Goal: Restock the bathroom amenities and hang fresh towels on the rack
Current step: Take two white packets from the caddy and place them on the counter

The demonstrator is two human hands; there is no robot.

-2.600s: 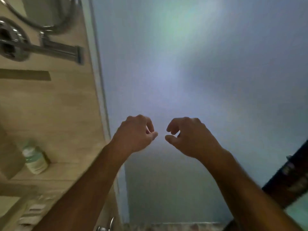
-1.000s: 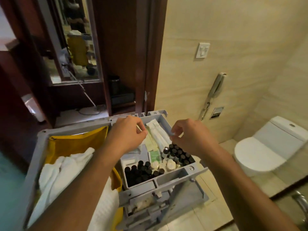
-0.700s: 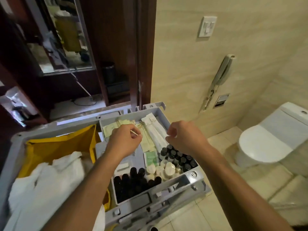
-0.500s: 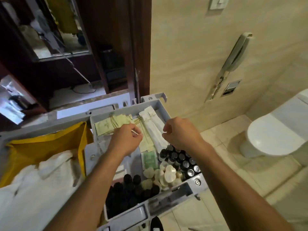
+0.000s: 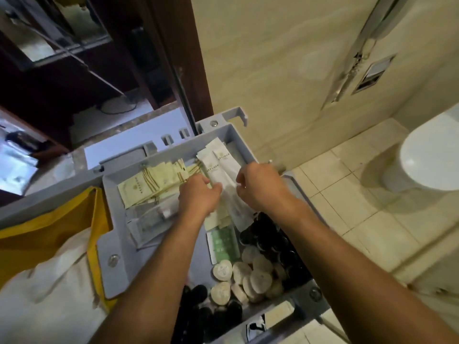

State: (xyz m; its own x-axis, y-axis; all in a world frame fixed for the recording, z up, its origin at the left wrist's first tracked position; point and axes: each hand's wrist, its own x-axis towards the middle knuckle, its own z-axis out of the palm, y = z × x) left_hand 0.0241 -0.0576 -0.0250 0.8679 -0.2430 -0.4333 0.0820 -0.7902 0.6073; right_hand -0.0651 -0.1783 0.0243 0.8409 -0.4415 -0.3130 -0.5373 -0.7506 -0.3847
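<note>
A grey housekeeping cart tray holds long white sachets, cream sachets, clear packets, a green packet, round wrapped soaps and black-capped bottles. My left hand is down in the tray, its thumb and fingertips pinching at a white sachet. Beside it, my right hand has curled fingers at the same sachets; what they hold is hidden. White linen lies in the cart's yellow bag.
The cart stands in the doorway beside a dark wooden door frame. A tiled wall with a wall phone is just beyond the tray. A white toilet stands at the right on the tiled floor.
The view swung from a blank wall to the cart, then tilted down. Both hands dropped from above the tray onto the sachets at its far end.
</note>
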